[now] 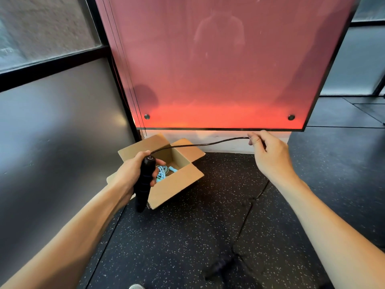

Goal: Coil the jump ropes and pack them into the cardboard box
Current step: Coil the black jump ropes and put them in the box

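Over the speckled black rubber floor point(187, 236), two bare hands hold a black jump rope stretched above an open box.

Nearest, a dark, blurred, elongated shape point(218, 265) lies on the floor, and I cannot tell what it is. Further out, the left hand point(130, 174) has its fingers wrapped round a black ribbed handle point(143, 184), held roughly upright in front of the box's near-left corner. A thin black cord point(198, 144) leaves the handle's top and runs rightward above the box to the right hand point(268, 152), which pinches it between thumb and fingertips. The brown cardboard box point(177, 185) sits on the floor with its flaps spread open, and a coiled pale blue jump rope point(163, 171) lies inside. Behind everything hangs a red translucent panel point(218, 69).
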`<state>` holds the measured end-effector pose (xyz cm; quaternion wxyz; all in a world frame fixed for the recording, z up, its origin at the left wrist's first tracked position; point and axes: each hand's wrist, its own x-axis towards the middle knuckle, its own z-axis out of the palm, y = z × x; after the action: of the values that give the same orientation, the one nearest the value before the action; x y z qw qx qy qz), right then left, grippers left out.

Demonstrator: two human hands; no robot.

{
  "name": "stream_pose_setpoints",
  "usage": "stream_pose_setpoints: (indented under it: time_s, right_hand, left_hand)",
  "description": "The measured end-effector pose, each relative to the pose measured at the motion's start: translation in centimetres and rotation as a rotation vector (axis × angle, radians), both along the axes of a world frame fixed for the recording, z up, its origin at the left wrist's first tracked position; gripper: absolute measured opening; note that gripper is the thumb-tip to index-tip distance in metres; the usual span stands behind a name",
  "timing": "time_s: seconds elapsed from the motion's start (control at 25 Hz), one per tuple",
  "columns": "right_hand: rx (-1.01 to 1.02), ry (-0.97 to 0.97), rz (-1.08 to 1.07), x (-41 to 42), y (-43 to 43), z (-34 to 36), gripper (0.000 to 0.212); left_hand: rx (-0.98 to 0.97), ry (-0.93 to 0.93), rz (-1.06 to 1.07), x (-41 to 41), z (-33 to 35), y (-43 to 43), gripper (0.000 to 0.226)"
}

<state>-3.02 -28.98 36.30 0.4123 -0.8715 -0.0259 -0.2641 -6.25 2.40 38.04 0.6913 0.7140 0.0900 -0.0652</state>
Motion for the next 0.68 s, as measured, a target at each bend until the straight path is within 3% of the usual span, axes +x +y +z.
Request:
stream_pose_setpoints:
  time_s: [0.08,0.16,0.24,0.36,0.48,0.56,0.6,0.68]
  right_hand:
    - [0.002,0.037,-0.117,0.8,-0.2,-0.8,0.035]
    - [0.008,0.123,-0.229,1.3,-1.2,-1.3,0.043]
    - [-0.084,0.270,-0.256,1.2,-1.9,-1.8,0.047]
    - [-0.230,0.513,-0.039,0.0,0.2,-2.1,0.047]
    - [-0.319,0.663,0.302,-1.8,4.5,-1.9,0.053]
    - [-0.401,0.732,0.544,-3.3,7.0,-1.8,0.053]
    - [-0.424,0.728,0.650,-3.9,8.0,-1.7,0.050]
    - [-0.375,0.591,0.757,-4.5,8.9,-1.1,0.040]
  left_hand:
    - [-0.046,0.146,-0.188,-0.6,-0.3,-0.5,0.062]
    - [-0.101,0.274,-0.514,-1.5,-0.4,-0.8,0.073]
    - [-0.318,0.230,-0.722,-2.0,0.1,-1.0,0.070]
    - [-0.842,0.009,-0.587,-1.8,2.0,-1.3,0.046]
    - [-1.061,-0.296,-0.106,-0.1,2.8,-0.9,0.031]
    - [-0.882,-0.416,0.241,1.3,2.2,0.2,0.031]
    - [-0.664,-0.444,0.370,2.0,1.4,1.1,0.030]
    - [0.086,-0.420,0.395,2.3,-0.2,2.3,0.029]
